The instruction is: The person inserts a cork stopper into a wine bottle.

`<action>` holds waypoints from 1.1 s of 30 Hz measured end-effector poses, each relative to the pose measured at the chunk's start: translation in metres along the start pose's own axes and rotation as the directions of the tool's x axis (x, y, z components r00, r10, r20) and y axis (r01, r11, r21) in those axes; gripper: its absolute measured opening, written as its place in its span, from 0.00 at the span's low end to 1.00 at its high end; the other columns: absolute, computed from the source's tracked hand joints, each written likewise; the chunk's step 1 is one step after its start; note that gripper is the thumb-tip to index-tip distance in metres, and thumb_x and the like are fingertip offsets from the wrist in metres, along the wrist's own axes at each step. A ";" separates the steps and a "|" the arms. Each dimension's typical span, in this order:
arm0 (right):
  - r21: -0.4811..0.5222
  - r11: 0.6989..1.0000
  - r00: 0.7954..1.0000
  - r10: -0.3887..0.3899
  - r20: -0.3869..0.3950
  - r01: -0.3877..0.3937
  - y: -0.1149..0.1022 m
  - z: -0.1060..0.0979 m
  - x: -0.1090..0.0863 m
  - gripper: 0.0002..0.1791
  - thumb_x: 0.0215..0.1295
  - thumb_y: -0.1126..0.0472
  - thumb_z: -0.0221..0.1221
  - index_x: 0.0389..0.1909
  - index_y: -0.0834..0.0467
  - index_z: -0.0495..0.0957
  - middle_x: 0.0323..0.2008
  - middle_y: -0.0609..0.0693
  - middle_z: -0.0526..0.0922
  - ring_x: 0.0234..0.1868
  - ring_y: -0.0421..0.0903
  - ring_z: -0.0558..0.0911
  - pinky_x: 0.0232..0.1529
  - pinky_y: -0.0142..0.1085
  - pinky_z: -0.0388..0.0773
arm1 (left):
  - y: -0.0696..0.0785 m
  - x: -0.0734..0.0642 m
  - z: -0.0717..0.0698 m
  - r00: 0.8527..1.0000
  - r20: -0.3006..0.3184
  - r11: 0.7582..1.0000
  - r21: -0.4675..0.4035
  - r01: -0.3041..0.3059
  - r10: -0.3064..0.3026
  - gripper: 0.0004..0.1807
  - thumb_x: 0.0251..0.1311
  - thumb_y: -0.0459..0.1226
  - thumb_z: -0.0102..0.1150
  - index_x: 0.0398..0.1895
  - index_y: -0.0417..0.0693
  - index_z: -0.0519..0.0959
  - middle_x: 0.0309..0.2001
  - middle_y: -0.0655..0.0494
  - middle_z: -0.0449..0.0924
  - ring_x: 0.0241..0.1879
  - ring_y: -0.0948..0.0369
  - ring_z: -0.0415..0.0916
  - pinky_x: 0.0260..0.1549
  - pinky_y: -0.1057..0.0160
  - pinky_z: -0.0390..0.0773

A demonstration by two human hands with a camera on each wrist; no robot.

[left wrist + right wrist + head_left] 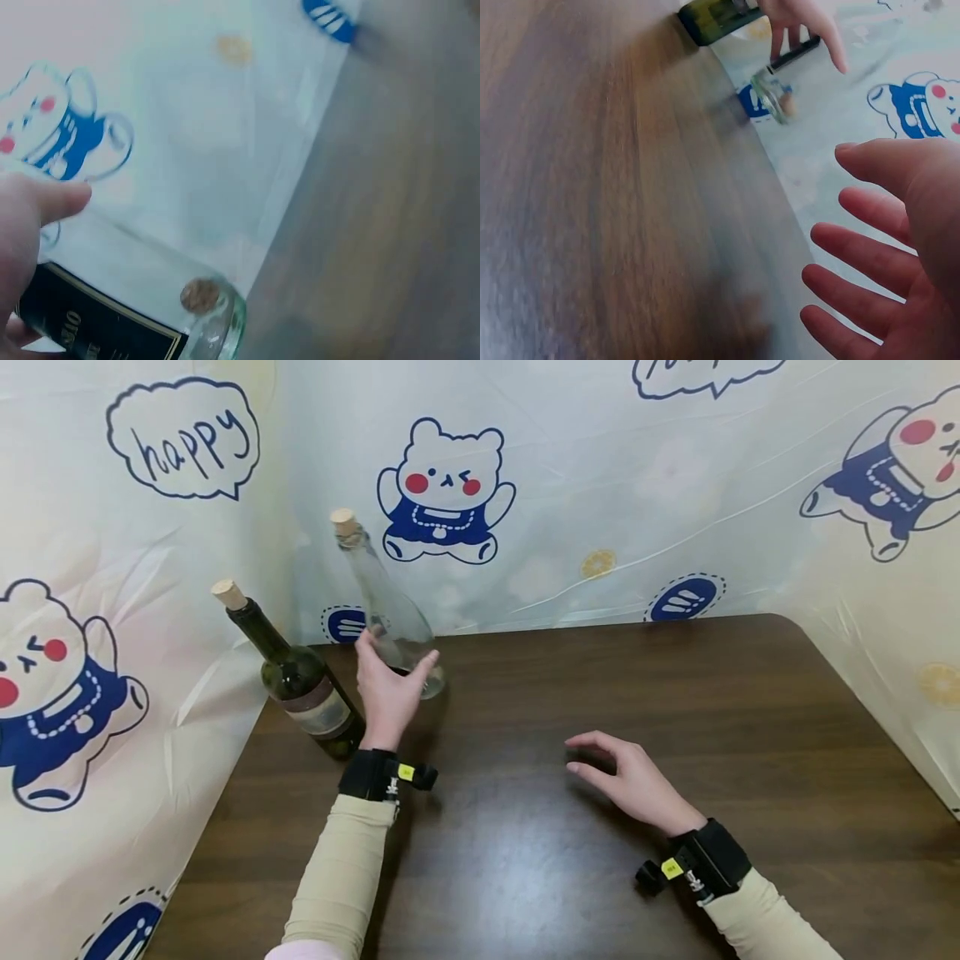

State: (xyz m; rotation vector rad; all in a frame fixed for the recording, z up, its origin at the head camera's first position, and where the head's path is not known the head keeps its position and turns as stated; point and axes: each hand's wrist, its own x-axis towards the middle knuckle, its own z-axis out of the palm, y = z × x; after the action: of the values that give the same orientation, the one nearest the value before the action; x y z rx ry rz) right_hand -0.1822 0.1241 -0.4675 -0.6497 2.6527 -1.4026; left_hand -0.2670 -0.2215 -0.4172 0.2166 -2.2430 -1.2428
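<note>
My left hand point(386, 697) grips the lower body of a clear glass bottle point(390, 589), thumb on its right side and fingers on its left. A cork stopper point(344, 522) sits in that bottle's mouth. In the left wrist view the bottle carries a black label point(97, 319) with gold edging, and a piece of cork point(200, 295) shows through the glass near its base. Just left of my left hand stands a dark green wine bottle point(307, 689), also corked. My right hand point(637, 781) hovers over the table, holding nothing, its fingers relaxed and spread from the thumb.
The dark brown wooden table point(525, 860) reaches back to a printed curtain point(570, 485), which hangs behind it and along both sides. Both bottles stand toward the back left corner, near the curtain. Each wrist wears a black strap with a small camera.
</note>
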 end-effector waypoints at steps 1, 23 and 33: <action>0.003 1.000 1.000 0.008 -0.005 -0.008 0.001 -0.001 -0.001 0.26 0.69 0.43 0.61 0.61 0.54 0.81 0.57 0.52 0.86 0.61 0.52 0.81 0.61 0.57 0.77 | -0.001 0.005 -0.002 0.999 -0.009 0.999 0.005 0.034 -0.034 0.55 0.53 0.56 0.72 0.79 0.48 0.53 0.76 0.44 0.61 0.75 0.50 0.60 0.71 0.43 0.63; 0.012 0.998 0.998 0.058 -0.038 -0.058 0.005 -0.002 -0.013 0.25 0.68 0.41 0.61 0.58 0.53 0.83 0.54 0.49 0.87 0.59 0.51 0.82 0.60 0.57 0.77 | -0.038 0.034 -0.005 0.974 -0.082 0.975 -0.086 0.206 -0.213 0.59 0.65 0.45 0.66 0.84 0.59 0.30 0.85 0.56 0.32 0.82 0.60 0.37 0.78 0.54 0.50; -0.022 0.999 1.000 0.024 -0.018 -0.024 -0.003 -0.015 -0.002 0.27 0.70 0.42 0.60 0.61 0.54 0.81 0.58 0.51 0.85 0.62 0.52 0.80 0.62 0.58 0.76 | 0.011 0.002 0.019 0.923 -0.216 0.940 0.197 -0.277 0.317 0.68 0.54 0.67 0.63 0.84 0.47 0.34 0.84 0.41 0.27 0.82 0.52 0.25 0.78 0.49 0.28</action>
State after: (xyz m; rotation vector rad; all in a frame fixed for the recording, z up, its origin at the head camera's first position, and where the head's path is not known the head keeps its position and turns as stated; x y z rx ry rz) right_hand -0.1828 0.1346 -0.4566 -0.6084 2.6839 -1.3807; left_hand -0.2775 -0.2023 -0.4154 0.0783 -2.0686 -0.8252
